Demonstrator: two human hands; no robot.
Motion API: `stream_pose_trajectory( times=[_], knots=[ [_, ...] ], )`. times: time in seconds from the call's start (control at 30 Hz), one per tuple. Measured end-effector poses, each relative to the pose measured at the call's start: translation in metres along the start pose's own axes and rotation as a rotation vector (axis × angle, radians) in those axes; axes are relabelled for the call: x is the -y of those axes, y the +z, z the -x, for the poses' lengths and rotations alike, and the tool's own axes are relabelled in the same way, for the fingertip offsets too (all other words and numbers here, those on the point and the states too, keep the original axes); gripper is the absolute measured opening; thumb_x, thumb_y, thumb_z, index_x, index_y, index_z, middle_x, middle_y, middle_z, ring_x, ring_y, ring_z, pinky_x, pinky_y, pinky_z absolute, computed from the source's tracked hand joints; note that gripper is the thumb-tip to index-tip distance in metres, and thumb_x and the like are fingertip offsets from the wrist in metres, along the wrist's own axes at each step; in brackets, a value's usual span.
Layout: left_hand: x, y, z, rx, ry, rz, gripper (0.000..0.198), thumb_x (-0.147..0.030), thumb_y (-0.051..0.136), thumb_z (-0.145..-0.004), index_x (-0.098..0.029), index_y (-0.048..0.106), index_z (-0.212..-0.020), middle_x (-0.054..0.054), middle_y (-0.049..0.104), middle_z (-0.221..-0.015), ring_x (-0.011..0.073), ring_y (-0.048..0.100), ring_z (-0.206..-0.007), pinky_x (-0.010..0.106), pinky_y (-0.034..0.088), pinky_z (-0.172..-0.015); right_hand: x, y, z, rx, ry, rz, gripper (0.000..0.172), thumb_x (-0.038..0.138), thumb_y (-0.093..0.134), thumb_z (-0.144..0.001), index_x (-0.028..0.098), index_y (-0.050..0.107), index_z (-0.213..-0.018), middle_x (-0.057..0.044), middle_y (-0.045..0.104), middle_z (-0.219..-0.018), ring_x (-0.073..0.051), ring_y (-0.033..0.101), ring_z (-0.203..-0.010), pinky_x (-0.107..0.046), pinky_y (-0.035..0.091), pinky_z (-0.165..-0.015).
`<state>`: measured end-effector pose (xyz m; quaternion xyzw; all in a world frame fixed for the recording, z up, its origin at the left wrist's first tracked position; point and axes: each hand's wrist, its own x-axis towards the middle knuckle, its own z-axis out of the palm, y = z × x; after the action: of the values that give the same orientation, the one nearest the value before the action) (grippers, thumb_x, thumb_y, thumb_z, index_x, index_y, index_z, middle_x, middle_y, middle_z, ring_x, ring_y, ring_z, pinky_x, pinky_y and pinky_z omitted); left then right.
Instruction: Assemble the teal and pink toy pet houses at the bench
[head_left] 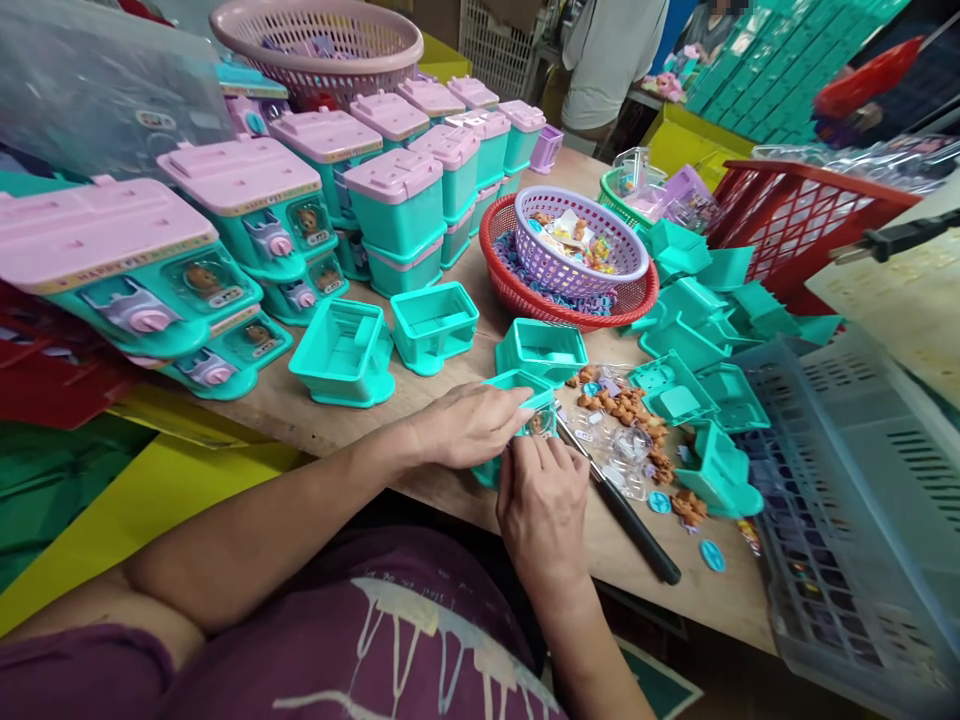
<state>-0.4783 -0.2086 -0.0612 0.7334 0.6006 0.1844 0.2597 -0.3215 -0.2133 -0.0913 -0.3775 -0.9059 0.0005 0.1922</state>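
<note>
lidded boxes point(326, 140) stand stacked at left, apparently done. on the table point(727, 600), the left hand point(480, 425), fingers together, covers a lidless teal box point(541, 402), the right hand's point(544, 495) fingers bunched against its front; rightward, loose teal shells point(686, 325) look unfitted.

"What's at the grip?"
"A teal box point(517, 379), left hand point(476, 425) across it, right hand point(544, 490) curled against it."
"Beside the grip?"
"Just right, a black-handled tool point(630, 522); farther right, brown figures point(631, 407)."
</note>
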Motion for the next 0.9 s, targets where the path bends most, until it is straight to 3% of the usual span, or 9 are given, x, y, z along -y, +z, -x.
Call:
stream_pose_trajectory(
  times=[0.3, 0.47, 0.6, 0.73, 0.8, 0.9],
  knots=[
    [-0.009, 0.006, 0.001, 0.036, -0.064, -0.134, 0.042, -0.036, 0.024, -0.101, -0.016, 0.052, -0.125, 0.011, 0.069, -0.112, 0.0273, 0.063, -0.111, 0.043, 0.048, -0.095, 0.006, -0.001, 0.004, 0.025, 0.004, 0.01, 0.02, 0.012, 0.043, -0.091, 0.019, 0.052, -0.075, -0.007, 0.058, -0.077, -0.024, 0.048, -0.08, -0.036, 0.033, -0.074],
    [-0.005, 0.007, -0.001, 0.017, -0.012, -0.015, 0.041, -0.038, 0.024, -0.101, -0.018, 0.054, -0.122, 0.009, 0.066, -0.118, 0.024, 0.062, -0.112, 0.038, 0.046, -0.098, 0.005, -0.002, 0.0, 0.035, -0.023, -0.01, 0.019, 0.011, 0.042, -0.091, 0.019, 0.054, -0.078, -0.008, 0.058, -0.079, -0.024, 0.049, -0.082, -0.038, 0.036, -0.078],
    [0.003, -0.005, -0.001, 0.058, 0.05, 0.087, 0.048, -0.047, 0.023, -0.101, -0.02, 0.053, -0.127, 0.007, 0.062, -0.128, 0.0235, 0.056, -0.122, 0.035, 0.042, -0.102, -0.003, 0.001, -0.002, 0.006, -0.059, -0.08, 0.017, 0.013, 0.041, -0.094, 0.019, 0.056, -0.088, -0.008, 0.06, -0.087, -0.024, 0.051, -0.09, -0.039, 0.038, -0.084],
    [0.017, -0.017, 0.011, 0.18, 0.174, 0.017, 0.067, -0.053, 0.044, -0.093, -0.015, 0.03, -0.147, 0.014, 0.047, -0.145, 0.0276, 0.047, -0.132, 0.036, 0.038, -0.106, -0.015, 0.005, -0.001, -0.037, -0.048, -0.245, 0.016, 0.021, 0.044, -0.097, 0.019, 0.055, -0.087, -0.005, 0.06, -0.08, -0.02, 0.052, -0.08, -0.034, 0.041, -0.078],
    [0.024, -0.017, 0.02, 0.155, 0.229, -0.088, 0.078, -0.049, 0.057, -0.088, -0.014, 0.024, -0.149, 0.017, 0.045, -0.146, 0.0307, 0.045, -0.132, 0.039, 0.037, -0.107, -0.019, 0.006, 0.0, -0.025, -0.032, -0.328, 0.014, 0.023, 0.046, -0.098, 0.019, 0.056, -0.089, -0.004, 0.06, -0.08, -0.018, 0.053, -0.079, -0.032, 0.041, -0.075],
    [0.028, -0.013, 0.031, 0.054, 0.178, -0.238, 0.068, -0.043, 0.058, -0.088, -0.016, 0.031, -0.145, 0.017, 0.055, -0.134, 0.0326, 0.053, -0.124, 0.042, 0.039, -0.103, -0.019, 0.01, 0.001, 0.015, -0.034, -0.385, 0.014, 0.022, 0.046, -0.098, 0.019, 0.058, -0.092, -0.005, 0.062, -0.085, -0.018, 0.053, -0.082, -0.031, 0.041, -0.075]
  ],
)
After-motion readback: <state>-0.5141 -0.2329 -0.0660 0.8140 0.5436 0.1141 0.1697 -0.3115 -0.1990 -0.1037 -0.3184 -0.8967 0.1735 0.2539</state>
